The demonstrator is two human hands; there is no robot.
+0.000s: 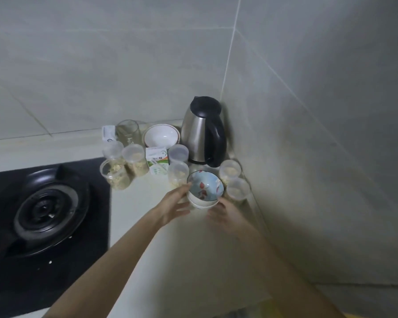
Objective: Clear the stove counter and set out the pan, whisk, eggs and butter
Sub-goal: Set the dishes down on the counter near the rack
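Observation:
A blue bowl with red flower marks (205,185) tops a short stack of white bowls (201,203) on the pale counter (147,226), near the corner. My left hand (174,204) is at the stack's left side, thumb against the blue bowl's rim and fingers stretched out below it. My right hand (223,215), blurred, has its fingers straight, touching the stack's lower right. Neither hand curls round the bowls.
A steel kettle with a black handle (203,131) stands in the corner. Around the stack are several lidded plastic jars (133,158), small cartons (157,162), a glass (128,131) and a white bowl (161,135). A black gas hob with its burner (46,212) is at the left.

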